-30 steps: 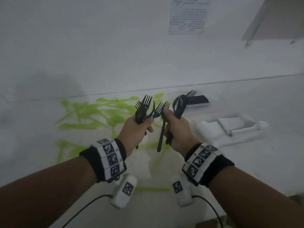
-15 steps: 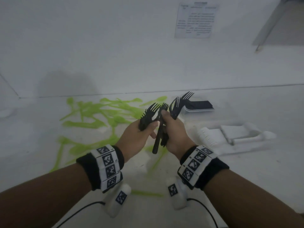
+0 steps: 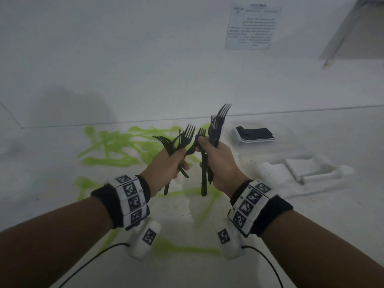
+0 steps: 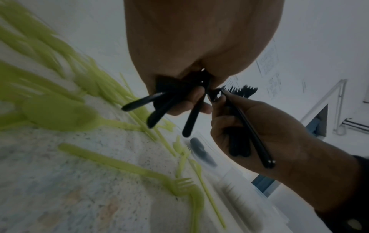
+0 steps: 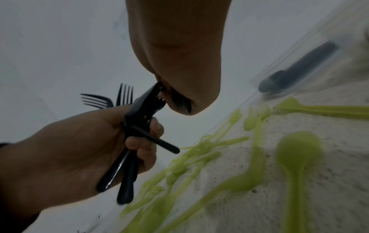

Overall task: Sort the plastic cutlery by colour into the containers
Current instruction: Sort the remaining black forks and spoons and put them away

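My hands have drawn slightly apart; left hand (image 3: 166, 167) and right hand (image 3: 220, 161) each grip slim black forks (image 3: 218, 125), tines up, above green cutlery (image 3: 112, 161) scattered on the tabletop (image 3: 41, 183).

Black forks (image 3: 187, 138) fanned upright, green cutlery (image 3: 116, 146) scattered
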A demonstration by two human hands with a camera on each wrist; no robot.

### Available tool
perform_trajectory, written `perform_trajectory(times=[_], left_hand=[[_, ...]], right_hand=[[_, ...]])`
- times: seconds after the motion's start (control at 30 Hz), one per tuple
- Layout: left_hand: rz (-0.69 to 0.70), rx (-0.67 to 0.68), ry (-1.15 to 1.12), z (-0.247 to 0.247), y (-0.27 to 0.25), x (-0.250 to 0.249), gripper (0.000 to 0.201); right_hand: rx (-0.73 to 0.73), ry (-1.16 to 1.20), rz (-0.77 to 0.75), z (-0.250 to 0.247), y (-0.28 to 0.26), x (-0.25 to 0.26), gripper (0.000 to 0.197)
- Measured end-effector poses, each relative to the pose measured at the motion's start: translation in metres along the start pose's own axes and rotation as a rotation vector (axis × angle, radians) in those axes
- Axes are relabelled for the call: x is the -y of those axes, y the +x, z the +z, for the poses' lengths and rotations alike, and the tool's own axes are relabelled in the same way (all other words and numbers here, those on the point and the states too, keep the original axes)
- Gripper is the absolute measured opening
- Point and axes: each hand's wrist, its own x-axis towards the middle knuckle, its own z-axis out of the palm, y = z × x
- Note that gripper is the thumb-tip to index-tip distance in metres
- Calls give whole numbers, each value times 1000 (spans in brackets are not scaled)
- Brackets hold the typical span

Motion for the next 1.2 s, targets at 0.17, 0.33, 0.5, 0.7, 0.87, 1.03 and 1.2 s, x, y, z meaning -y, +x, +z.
perform_trajectory(times=[0.17, 0.33, 0.5, 0.7, 0.87, 1.03, 1.2], left_hand=[[29, -127, -25, 3, 8, 2, 22], [123, -181, 82, 6, 8, 4, 14], [133, -128, 5, 15, -3, 2, 11], [64, -146, 47, 6, -9, 9, 24], [9, -120, 19, -7, -6, 6, 19], [67, -13, 126, 1, -7, 0, 19], [90, -6, 194, -1, -13, 7, 36]], right_hand=[[-74, 32, 14, 7, -4, -4, 15], [-89, 104, 47, 13, -8, -9, 16], [-15, 169, 74, 18, -9, -13, 19], [-244, 220, 86, -3, 7, -16, 19], [-126, 141, -3, -11, 3, -10, 19], [31, 87, -10, 7, -11, -11, 19], [-128, 188, 29, 2, -1, -10, 16]])
